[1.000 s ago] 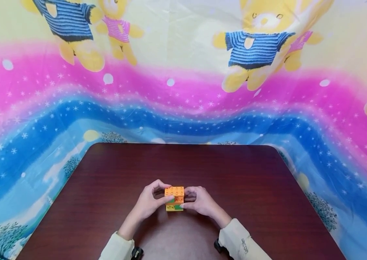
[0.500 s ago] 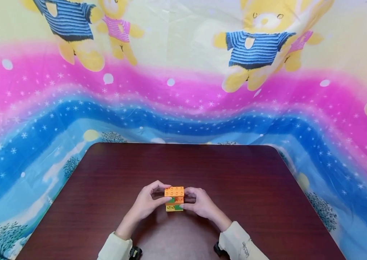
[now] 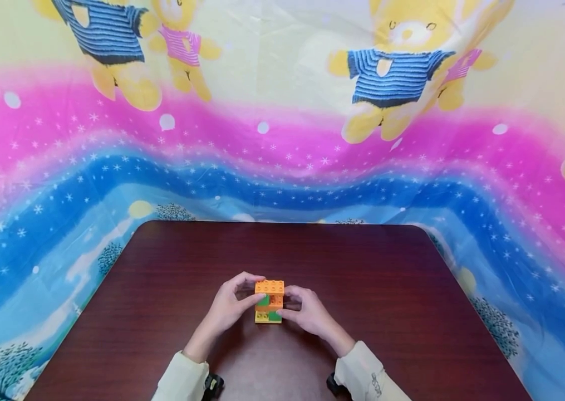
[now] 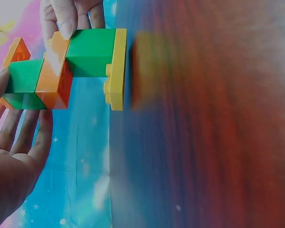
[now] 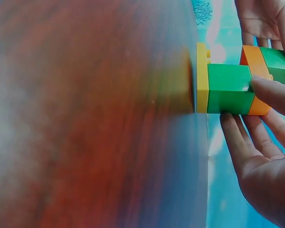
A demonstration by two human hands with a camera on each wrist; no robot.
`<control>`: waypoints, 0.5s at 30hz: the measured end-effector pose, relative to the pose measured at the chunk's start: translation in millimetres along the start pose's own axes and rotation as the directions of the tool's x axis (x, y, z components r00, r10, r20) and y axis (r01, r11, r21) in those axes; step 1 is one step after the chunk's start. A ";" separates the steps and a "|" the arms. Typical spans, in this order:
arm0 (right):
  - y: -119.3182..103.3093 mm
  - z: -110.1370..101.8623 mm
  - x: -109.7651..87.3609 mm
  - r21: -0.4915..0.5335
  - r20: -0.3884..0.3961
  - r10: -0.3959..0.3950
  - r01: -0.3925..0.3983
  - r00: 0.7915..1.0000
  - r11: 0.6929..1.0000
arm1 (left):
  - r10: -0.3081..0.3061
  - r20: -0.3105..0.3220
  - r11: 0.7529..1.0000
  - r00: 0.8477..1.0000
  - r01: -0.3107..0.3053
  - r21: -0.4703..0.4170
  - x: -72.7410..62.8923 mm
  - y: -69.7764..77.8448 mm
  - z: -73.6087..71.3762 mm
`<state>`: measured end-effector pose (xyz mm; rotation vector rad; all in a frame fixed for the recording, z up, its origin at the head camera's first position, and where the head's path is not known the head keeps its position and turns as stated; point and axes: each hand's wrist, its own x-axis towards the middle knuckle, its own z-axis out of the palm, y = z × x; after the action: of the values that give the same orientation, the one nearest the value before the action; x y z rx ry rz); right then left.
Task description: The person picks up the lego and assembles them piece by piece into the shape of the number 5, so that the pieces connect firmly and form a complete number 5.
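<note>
Both hands hold a stack of toy building bricks [image 3: 275,303] over the table. From the bottom it runs a thin yellow plate [image 4: 118,71], a green block [image 5: 229,88], an orange brick [image 4: 54,76], another green block [image 4: 24,76] and an orange studded plate [image 3: 269,286] on top. My left hand [image 3: 232,299] grips the upper part, its thumb on the upper green block at the top plate. My right hand [image 3: 308,313] holds it lower, thumb near the joint of the lower green block and the orange brick. A narrow gap shows between the yellow plate and its reflection.
The dark reddish-brown table [image 3: 372,273] is glossy and has rounded far corners. Behind and beside it hangs a colourful cloth [image 3: 282,145] printed with bears and snowflakes. Pale sleeves [image 3: 182,376] cover the forearms, with a dark device [image 3: 214,385] at the left wrist.
The brick stack has risen slightly in the head view and shows more of its front. The left hand has moved up with it; the right hand has shifted up a little, and both keep their hold.
</note>
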<state>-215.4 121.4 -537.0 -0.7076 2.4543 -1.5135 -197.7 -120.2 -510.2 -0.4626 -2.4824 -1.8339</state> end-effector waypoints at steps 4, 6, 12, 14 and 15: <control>-0.4 -2.4 4.3 -0.015 -0.041 0.004 -0.005 0.999 1.000 | 0.007 -0.017 0.999 1.000 -0.008 -0.031 11.1 -2.4 1.2; -0.5 -3.5 6.7 -0.011 -0.059 0.016 -0.017 0.998 1.000 | 0.005 -0.027 0.999 1.000 -0.006 -0.041 17.1 -4.4 2.0; 0.9 -5.8 14.1 -0.004 -0.114 0.093 -0.094 0.989 0.996 | -0.016 -0.035 0.998 0.999 0.014 -0.065 34.4 -11.5 5.1; 2.3 -6.5 16.4 -0.002 -0.133 0.100 -0.101 0.986 0.995 | -0.024 -0.034 0.997 0.999 0.022 -0.077 39.2 -13.2 6.5; 3.3 -6.9 17.5 -0.001 -0.141 0.100 -0.101 0.985 0.995 | -0.029 -0.033 0.996 0.999 0.026 -0.083 41.4 -13.9 7.3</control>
<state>-234.2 119.7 -534.9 -0.4855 2.5560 -1.5662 -239.6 -107.8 -517.5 -0.3972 -2.4106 -1.9439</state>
